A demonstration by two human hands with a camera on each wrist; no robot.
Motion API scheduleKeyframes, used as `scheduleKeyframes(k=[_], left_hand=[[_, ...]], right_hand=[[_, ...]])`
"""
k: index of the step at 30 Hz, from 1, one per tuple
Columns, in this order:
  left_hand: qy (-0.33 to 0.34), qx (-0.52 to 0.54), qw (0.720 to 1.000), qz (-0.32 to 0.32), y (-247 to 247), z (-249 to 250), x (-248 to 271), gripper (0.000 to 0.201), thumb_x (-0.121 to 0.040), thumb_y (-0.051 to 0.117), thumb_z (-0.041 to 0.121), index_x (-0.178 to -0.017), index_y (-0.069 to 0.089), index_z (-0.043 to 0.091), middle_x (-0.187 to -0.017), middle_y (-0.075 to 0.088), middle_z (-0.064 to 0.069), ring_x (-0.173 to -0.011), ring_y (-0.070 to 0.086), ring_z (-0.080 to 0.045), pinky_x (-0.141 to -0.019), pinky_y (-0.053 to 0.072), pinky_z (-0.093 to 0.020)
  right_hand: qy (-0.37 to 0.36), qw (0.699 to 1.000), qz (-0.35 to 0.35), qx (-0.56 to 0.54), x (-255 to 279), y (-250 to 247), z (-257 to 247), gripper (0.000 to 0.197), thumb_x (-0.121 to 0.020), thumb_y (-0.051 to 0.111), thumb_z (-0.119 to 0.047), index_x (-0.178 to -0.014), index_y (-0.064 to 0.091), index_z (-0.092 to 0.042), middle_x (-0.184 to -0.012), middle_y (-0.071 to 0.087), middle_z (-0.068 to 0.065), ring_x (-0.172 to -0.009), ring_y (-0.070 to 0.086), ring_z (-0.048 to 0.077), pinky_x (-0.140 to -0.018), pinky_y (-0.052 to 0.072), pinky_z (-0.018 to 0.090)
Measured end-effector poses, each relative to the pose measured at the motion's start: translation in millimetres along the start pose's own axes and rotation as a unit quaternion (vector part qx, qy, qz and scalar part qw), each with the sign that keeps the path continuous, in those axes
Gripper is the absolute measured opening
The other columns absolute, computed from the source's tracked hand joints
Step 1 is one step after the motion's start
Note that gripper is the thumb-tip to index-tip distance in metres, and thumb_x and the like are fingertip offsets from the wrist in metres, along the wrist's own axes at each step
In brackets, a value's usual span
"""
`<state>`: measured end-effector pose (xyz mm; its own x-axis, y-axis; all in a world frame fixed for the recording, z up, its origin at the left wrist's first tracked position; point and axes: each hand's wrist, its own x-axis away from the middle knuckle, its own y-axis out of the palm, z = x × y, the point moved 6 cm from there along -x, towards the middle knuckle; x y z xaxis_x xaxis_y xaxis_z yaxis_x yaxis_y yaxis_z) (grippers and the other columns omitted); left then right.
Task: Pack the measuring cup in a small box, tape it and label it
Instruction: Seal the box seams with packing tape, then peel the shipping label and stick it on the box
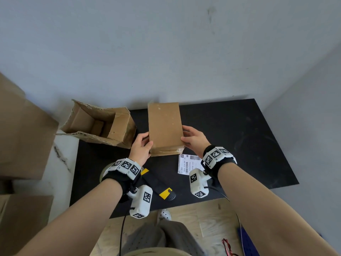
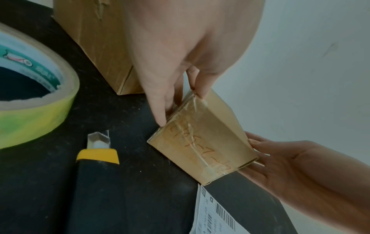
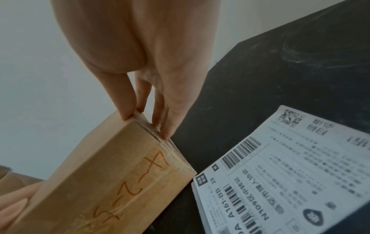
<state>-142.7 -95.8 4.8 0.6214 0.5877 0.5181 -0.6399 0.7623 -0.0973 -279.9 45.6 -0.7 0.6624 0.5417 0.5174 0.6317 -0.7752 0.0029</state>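
Both forearms were bare. Each wrist wore a black strap (image 1: 118, 179) topped by a white band (image 1: 127, 166) of square black-and-white markers. Under each wrist hung a white camera housing (image 1: 141, 201) bearing the same markers, a thin black cable (image 1: 122, 230) trailing from it. Below were grey trousers (image 1: 158, 239) with small dots and a white perforated clog (image 1: 164, 215).

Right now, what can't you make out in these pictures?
- Measuring cup: unseen in any view; the small box held by the left hand and right hand is closed.
- Tape roll: cut off by the left wrist view's edge.
- Shipping label: small print blurred.
- Utility knife: partly behind the left wrist, head view.
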Motion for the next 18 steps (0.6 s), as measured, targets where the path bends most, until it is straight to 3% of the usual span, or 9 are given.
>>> scheduleKeyframes(k=[3,5,8,12,15,18], left_hand=[[0.072,-0.096,0.993,0.018,-4.0,9.8,-0.6,0.037,-0.093,0.049,0.0,-0.128,0.048,0.014,-0.131,0.054,-0.009,-0.125,0.049,-0.023,-0.103,0.042,-0.038],[0.124,-0.19,0.973,0.047,-6.6,20.8,7.7,0.036,-0.092,0.05,0.002,-0.127,0.051,0.013,-0.131,0.055,-0.009,-0.124,0.05,-0.023,-0.101,0.041,-0.033],[0.226,-0.328,0.915,0.06,-1.2,41.7,33.5,0.032,-0.092,0.05,0.007,-0.124,0.053,0.013,-0.13,0.052,-0.007,-0.118,0.052,-0.023,-0.093,0.042,-0.03],[0.335,-0.429,0.838,-0.026,25.2,50.4,62.2,0.027,-0.092,0.048,0.009,-0.117,0.056,0.014,-0.123,0.052,-0.005,-0.107,0.055,-0.024,-0.085,0.049,-0.039],[0.34,-0.491,0.798,-0.081,46.8,37.3,74.4,0.029,-0.091,0.048,0.01,-0.118,0.055,0.017,-0.122,0.052,0.0,-0.104,0.056,-0.022,-0.084,0.05,-0.041],[0.296,-0.528,0.788,-0.113,63.6,7.2,79.1,0.033,-0.091,0.046,0.013,-0.123,0.052,0.019,-0.126,0.05,0.002,-0.114,0.051,-0.021,-0.089,0.049,-0.043]], right_hand=[[-0.021,0.995,0.033,0.086,8.8,-2.8,-5.9,0.045,-0.089,0.053,0.006,-0.131,0.051,-0.009,-0.125,0.06,0.014,-0.113,0.058,0.024,-0.1,0.047,0.039],[-0.037,0.989,0.057,0.133,21.2,-6.5,-11.3,0.044,-0.089,0.056,-0.001,-0.132,0.051,-0.01,-0.126,0.059,0.011,-0.114,0.057,0.022,-0.101,0.046,0.036],[-0.063,0.977,0.086,0.186,44.6,-12.0,-18.7,0.041,-0.09,0.06,-0.014,-0.13,0.053,-0.013,-0.123,0.06,0.006,-0.113,0.057,0.02,-0.098,0.046,0.034],[-0.075,0.954,0.108,0.27,69.9,-20.3,-14.8,0.036,-0.088,0.063,-0.02,-0.124,0.059,-0.015,-0.118,0.065,0.006,-0.11,0.06,0.018,-0.099,0.046,0.032],[-0.067,0.925,0.11,0.357,83.9,-30.2,-2.2,0.033,-0.09,0.06,-0.021,-0.123,0.06,-0.017,-0.119,0.065,0.002,-0.111,0.06,0.017,-0.099,0.045,0.032],[-0.062,0.888,0.088,0.447,89.7,-41.0,15.3,0.031,-0.091,0.055,-0.022,-0.122,0.06,-0.019,-0.123,0.062,0.002,-0.113,0.057,0.019,-0.097,0.045,0.033]])
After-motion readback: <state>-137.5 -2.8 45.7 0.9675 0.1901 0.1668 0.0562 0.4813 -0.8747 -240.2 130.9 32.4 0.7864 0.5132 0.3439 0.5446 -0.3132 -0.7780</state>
